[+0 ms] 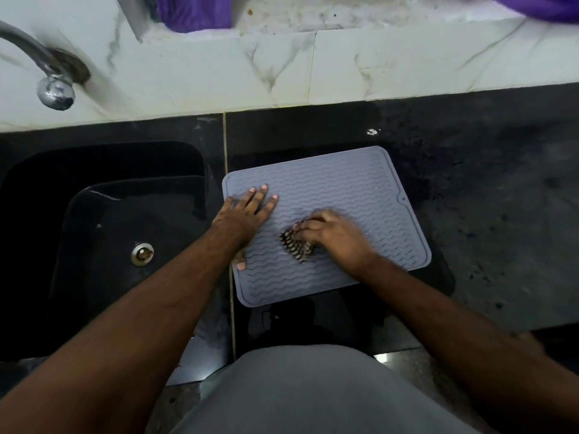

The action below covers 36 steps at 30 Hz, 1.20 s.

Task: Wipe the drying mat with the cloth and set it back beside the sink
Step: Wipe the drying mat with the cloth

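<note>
A grey ridged drying mat (344, 186) lies flat on the black counter just right of the sink (103, 214). My left hand (247, 217) presses flat on the mat's left part, fingers straight and spread. My right hand (335, 233) is on the middle of the mat, fingers curled over a small black-and-white patterned cloth (296, 247) that sticks out from under them against the mat. Most of the cloth is hidden under the hand.
A chrome tap (47, 76) juts out over the sink at upper left. A white marble ledge (282, 67) runs along the back, with purple fabric (194, 10) on it. The dark counter (501, 198) stretches right of the mat and looks wet.
</note>
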{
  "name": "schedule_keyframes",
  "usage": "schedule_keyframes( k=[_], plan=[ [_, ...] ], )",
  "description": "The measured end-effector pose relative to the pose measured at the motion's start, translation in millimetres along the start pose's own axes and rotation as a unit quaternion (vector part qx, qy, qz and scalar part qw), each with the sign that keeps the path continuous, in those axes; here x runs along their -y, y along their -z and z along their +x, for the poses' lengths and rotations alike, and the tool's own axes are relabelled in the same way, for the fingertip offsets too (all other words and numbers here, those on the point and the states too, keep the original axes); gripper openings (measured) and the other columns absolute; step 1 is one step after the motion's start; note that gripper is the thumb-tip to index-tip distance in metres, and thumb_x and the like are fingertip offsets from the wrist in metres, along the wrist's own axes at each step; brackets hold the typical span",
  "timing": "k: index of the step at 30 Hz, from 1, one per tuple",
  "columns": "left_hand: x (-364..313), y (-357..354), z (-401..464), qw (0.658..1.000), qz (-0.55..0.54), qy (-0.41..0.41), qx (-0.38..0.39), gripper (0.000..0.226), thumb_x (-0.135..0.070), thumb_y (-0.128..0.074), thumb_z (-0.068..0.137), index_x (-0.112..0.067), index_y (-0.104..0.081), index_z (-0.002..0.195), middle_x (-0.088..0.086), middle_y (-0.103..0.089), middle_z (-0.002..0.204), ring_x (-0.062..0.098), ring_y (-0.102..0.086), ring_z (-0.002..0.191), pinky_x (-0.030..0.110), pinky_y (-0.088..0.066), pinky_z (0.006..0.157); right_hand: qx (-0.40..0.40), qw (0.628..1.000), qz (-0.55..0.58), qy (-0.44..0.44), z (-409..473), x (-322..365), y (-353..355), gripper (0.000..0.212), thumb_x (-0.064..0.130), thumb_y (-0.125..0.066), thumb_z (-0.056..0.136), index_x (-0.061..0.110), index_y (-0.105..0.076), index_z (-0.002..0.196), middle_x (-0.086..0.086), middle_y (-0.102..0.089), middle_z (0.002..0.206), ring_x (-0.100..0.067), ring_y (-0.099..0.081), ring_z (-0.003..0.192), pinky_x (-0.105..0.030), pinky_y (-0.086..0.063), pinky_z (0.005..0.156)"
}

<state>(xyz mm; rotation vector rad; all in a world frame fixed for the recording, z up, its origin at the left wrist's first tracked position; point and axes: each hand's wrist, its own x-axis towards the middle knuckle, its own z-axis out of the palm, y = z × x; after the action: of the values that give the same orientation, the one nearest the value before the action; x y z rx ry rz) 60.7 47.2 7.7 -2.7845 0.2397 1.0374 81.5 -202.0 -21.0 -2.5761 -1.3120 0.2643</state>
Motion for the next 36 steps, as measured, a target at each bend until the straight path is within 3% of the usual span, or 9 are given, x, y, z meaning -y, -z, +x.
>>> schedule_keyframes(
  k=[6, 9, 11, 13, 15, 18, 23, 32, 36],
  plan=[
    [-1.9, -0.1, -2.8, 1.000, -0.004, 0.001, -0.012, 0.174, -0.033, -0.101, 0.042, -0.024, 0.033, 0.153, 0.008, 0.039, 0.160, 0.030, 0.026, 0.151, 0.062, -0.003, 0.122, 0.000, 0.995, -0.030, -0.097, -32.2, -50.1, 25.6, 0.037, 0.022, -0.062, 0.091, 0.038, -0.066, 0.124, 0.016, -0.063, 0.130, -0.020, -0.050, 0.123, -0.041, -0.037, 0.100],
    [-3.1, 1.5, -6.8, 0.999, -0.022, -0.007, -0.031, 0.140, -0.020, -0.086, 0.074, -0.024, 0.028, 0.155, 0.009, 0.034, 0.163, 0.030, 0.021, 0.153, 0.062, -0.006, 0.122, 0.001, 0.991, -0.030, -0.131, -26.1, -39.9, 31.2, 0.043, 0.017, -0.067, 0.087, 0.033, -0.065, 0.127, 0.011, -0.062, 0.129, -0.022, -0.050, 0.123, -0.041, -0.038, 0.098],
    [-2.2, 4.3, -9.0, 0.999, -0.028, -0.014, -0.040, 0.126, -0.016, -0.077, 0.084, -0.024, 0.026, 0.156, 0.009, 0.032, 0.164, 0.030, 0.019, 0.154, 0.061, -0.007, 0.123, -0.050, 0.991, -0.013, -0.125, -11.2, -17.9, 31.9, 0.050, 0.009, -0.067, 0.087, 0.031, -0.063, 0.132, 0.008, -0.061, 0.132, -0.020, -0.047, 0.121, -0.040, -0.041, 0.097],
    [-2.6, 8.0, -8.4, 0.999, -0.027, -0.012, -0.028, 0.127, -0.016, -0.078, 0.083, -0.023, 0.025, 0.157, 0.009, 0.032, 0.163, 0.029, 0.021, 0.154, 0.061, -0.006, 0.123, -0.065, 0.994, 0.014, -0.090, 11.6, 7.2, 30.2, 0.050, 0.010, -0.061, 0.094, 0.031, -0.057, 0.140, 0.006, -0.059, 0.138, -0.020, -0.045, 0.127, -0.042, -0.041, 0.102],
    [-6.1, 12.7, -6.7, 1.000, -0.024, -0.007, -0.005, 0.129, -0.020, -0.080, 0.083, -0.022, 0.025, 0.157, 0.009, 0.034, 0.162, 0.030, 0.022, 0.153, 0.061, -0.006, 0.123, -0.004, 0.999, 0.013, -0.048, 32.7, 24.4, 20.4, 0.050, 0.017, -0.051, 0.101, 0.033, -0.046, 0.148, 0.005, -0.052, 0.148, -0.023, -0.039, 0.139, -0.045, -0.032, 0.112],
    [-9.0, 16.4, -2.9, 1.000, -0.022, 0.007, 0.018, 0.133, -0.021, -0.082, 0.080, -0.022, 0.027, 0.156, 0.008, 0.036, 0.162, 0.030, 0.024, 0.152, 0.062, -0.005, 0.122, 0.023, 0.999, -0.017, -0.028, 42.1, 24.1, 5.2, 0.049, 0.021, -0.047, 0.100, 0.037, -0.045, 0.147, 0.007, -0.054, 0.141, -0.020, -0.041, 0.136, -0.040, -0.027, 0.112],
    [-2.2, 5.1, 11.8, 0.999, -0.005, 0.024, 0.039, 0.175, -0.031, -0.102, 0.043, -0.026, 0.035, 0.151, 0.007, 0.044, 0.156, 0.031, 0.030, 0.149, 0.066, -0.003, 0.121, -0.001, 0.998, -0.032, -0.055, 19.0, -7.9, 17.3, 0.046, 0.024, -0.053, 0.099, 0.042, -0.049, 0.141, 0.013, -0.056, 0.136, -0.014, -0.045, 0.129, -0.038, -0.029, 0.109],
    [-1.3, 2.0, 8.2, 0.999, -0.025, 0.014, 0.028, 0.182, -0.032, -0.104, 0.034, -0.025, 0.035, 0.151, 0.008, 0.044, 0.157, 0.031, 0.031, 0.149, 0.064, 0.000, 0.121, 0.009, 0.987, -0.089, -0.130, -30.8, -68.6, 50.9, 0.047, 0.014, -0.057, 0.094, 0.038, -0.059, 0.135, 0.010, -0.062, 0.131, -0.019, -0.051, 0.127, -0.042, -0.034, 0.101],
    [7.1, 4.3, 3.3, 0.997, -0.070, -0.020, -0.002, 0.167, -0.029, -0.100, 0.046, -0.028, 0.024, 0.157, 0.005, 0.034, 0.162, 0.029, 0.025, 0.152, 0.061, -0.001, 0.123, 0.044, 0.965, -0.164, -0.202, -29.2, -70.1, 61.8, 0.046, 0.023, -0.063, 0.092, 0.033, -0.055, 0.137, 0.006, -0.059, 0.137, -0.021, -0.046, 0.130, -0.042, -0.033, 0.106]
  ],
)
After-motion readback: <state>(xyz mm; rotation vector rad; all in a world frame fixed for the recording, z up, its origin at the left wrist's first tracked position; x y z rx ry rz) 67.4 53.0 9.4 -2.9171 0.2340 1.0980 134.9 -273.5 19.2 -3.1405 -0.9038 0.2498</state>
